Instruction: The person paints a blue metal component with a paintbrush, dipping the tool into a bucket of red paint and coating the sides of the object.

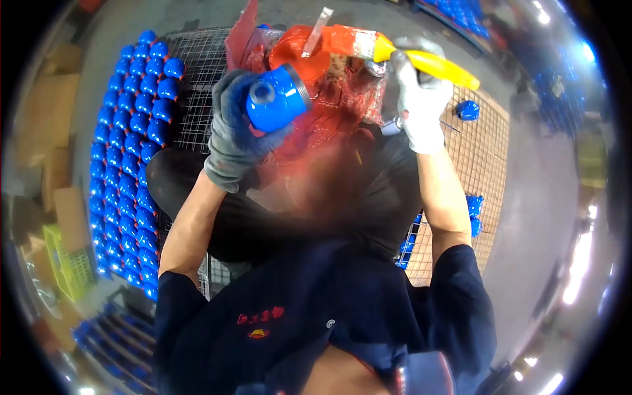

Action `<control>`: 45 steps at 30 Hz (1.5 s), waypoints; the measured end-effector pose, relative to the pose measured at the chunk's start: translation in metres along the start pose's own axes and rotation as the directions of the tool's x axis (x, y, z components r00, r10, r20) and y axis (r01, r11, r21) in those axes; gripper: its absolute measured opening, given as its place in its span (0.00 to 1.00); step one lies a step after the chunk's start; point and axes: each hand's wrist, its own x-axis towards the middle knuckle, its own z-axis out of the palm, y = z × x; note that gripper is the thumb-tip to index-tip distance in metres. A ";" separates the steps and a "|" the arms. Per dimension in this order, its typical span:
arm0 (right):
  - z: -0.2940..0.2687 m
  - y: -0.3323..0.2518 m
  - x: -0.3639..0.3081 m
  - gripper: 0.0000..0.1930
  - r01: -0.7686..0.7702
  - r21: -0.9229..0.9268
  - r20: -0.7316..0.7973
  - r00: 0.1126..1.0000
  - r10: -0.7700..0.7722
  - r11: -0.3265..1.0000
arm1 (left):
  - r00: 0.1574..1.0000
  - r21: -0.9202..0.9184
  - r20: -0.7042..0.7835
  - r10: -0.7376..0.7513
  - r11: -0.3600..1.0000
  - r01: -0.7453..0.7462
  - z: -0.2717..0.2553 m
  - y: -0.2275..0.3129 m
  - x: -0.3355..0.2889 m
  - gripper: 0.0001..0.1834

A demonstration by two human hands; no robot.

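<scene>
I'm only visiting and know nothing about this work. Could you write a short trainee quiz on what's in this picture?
1. What colour is the handle of the broad paintbrush with orange-red bristles in the white-gloved right hand? (a) green (b) yellow (c) black
2. True or false: the left hand, in a grey glove, holds a glossy blue, rounded piece.
3. On which side of the person are the long, packed rows of glossy blue, rounded pieces?

Key: 1. b; 2. True; 3. Left.

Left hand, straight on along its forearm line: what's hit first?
Likely the pink-red sheet standing just past the left hand in the picture. Depth is unclear from this one view, so it might pass above.
</scene>
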 end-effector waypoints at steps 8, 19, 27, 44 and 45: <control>-0.009 -0.085 0.027 0.15 -0.499 -0.182 0.282 0.799 0.531 0.847 | 0.923 -0.110 0.092 0.373 0.925 -0.363 0.000 0.036 -0.005 0.31; -0.030 -0.099 0.010 0.12 -0.479 -0.271 0.402 0.731 0.551 0.835 | 0.915 -0.065 0.119 0.385 0.923 -0.380 0.000 0.055 -0.009 0.29; -0.028 -0.087 -0.028 0.12 0.020 0.000 0.536 0.844 -0.017 1.000 | 0.989 -0.075 0.078 0.124 0.990 -0.119 -0.005 0.048 -0.011 0.48; -0.016 -0.078 -0.027 0.19 0.647 -0.098 0.691 0.591 -0.417 0.756 | 0.625 -0.779 0.552 -0.553 -0.072 0.623 -0.023 0.050 -0.006 0.46; -0.018 -0.077 -0.025 0.19 0.661 -0.088 0.706 0.569 -0.421 0.746 | 0.579 -0.764 0.618 -0.532 -0.232 0.602 -0.025 0.049 -0.005 0.45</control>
